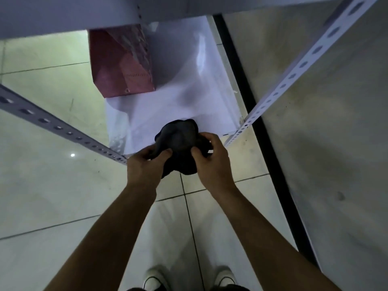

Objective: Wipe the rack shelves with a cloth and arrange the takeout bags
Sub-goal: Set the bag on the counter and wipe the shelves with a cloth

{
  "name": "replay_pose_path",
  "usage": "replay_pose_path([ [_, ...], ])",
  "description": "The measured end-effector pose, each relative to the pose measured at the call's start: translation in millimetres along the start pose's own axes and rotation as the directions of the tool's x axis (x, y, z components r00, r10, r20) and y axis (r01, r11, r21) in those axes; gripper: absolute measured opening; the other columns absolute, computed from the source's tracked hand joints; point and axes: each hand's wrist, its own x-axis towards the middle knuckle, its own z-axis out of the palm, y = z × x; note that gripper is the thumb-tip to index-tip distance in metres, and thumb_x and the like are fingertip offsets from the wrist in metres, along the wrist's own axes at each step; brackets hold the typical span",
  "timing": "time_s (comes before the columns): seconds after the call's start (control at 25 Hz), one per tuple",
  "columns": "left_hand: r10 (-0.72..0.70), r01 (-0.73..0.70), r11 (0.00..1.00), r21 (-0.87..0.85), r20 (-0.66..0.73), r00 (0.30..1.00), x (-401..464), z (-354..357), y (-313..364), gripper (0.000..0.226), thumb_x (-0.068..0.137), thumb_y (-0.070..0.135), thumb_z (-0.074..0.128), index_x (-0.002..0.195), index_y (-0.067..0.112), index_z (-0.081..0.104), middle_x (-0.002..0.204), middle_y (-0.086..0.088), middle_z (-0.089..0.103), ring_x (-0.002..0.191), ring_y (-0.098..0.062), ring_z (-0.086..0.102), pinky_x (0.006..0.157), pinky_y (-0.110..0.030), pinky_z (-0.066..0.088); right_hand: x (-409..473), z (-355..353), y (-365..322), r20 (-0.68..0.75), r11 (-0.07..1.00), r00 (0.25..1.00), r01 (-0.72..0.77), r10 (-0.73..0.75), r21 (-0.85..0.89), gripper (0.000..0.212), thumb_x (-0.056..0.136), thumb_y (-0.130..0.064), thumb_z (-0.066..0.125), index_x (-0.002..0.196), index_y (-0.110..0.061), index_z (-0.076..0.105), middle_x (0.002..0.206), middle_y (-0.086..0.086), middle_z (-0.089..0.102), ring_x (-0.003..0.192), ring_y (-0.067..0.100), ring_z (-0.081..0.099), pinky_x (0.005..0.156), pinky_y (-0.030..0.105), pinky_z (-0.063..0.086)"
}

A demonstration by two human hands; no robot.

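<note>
A dark bunched cloth [178, 139] hangs between both hands just in front of the low white rack shelf [189, 97]. My left hand [144, 164] pinches its left side, thumb on top. My right hand [212, 160] grips its right side. A pink paper takeout bag [119, 64] stands at the back left of that shelf, partly under the upper shelf [84, 13].
Perforated metal uprights run diagonally at the left [52, 124] and the right [294, 76]. A pale wall with a black baseboard strip [262, 127] lies to the right. The tiled floor [52, 196] spreads around, with my shoes [189, 280] at the bottom.
</note>
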Motion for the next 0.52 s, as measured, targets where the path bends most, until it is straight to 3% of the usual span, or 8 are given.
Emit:
replay_pose_path([
  [0.08,-0.012,0.014,0.997,-0.075,0.018,1.0,-32.2,-6.0,12.4,0.022,0.081,0.008,0.075,0.102,0.016,0.075,0.084,-0.004,0.076,0.072,-0.021,0.073,0.056,-0.023,0.055,-23.9,-16.3,-19.1,-0.006,0.999,1.0,-0.01,0.01,0.034,0.03,0.09,-0.014,0.064,0.119,-0.022,0.061,0.107,-0.012,0.066,0.099,0.0,0.062,0.082,0.021,0.056],
  [0.28,-0.015,0.02,0.987,-0.161,0.03,0.999,-124.6,-16.4,57.6,0.025,0.081,0.0,0.068,0.1,0.016,0.073,0.067,0.006,0.073,0.065,-0.016,0.071,0.055,-0.022,0.055,-77.4,-57.1,-84.7,-0.047,0.993,0.998,-0.034,0.039,0.113,0.029,0.088,-0.011,0.065,0.114,-0.024,0.063,0.103,-0.014,0.066,0.096,-0.001,0.063,0.082,0.022,0.057],
  [0.52,-0.065,0.093,0.961,-0.262,0.112,0.992,-233.7,-44.2,116.8,0.041,0.083,0.003,0.074,0.119,0.015,0.061,0.104,-0.013,0.073,0.089,-0.031,0.074,0.073,-0.041,0.061,-146.9,-117.9,-167.6,-0.044,0.992,0.999,0.003,0.003,0.126,0.031,0.089,-0.01,0.066,0.117,-0.025,0.063,0.107,-0.015,0.066,0.101,0.005,0.064,0.083,0.024,0.058],
])
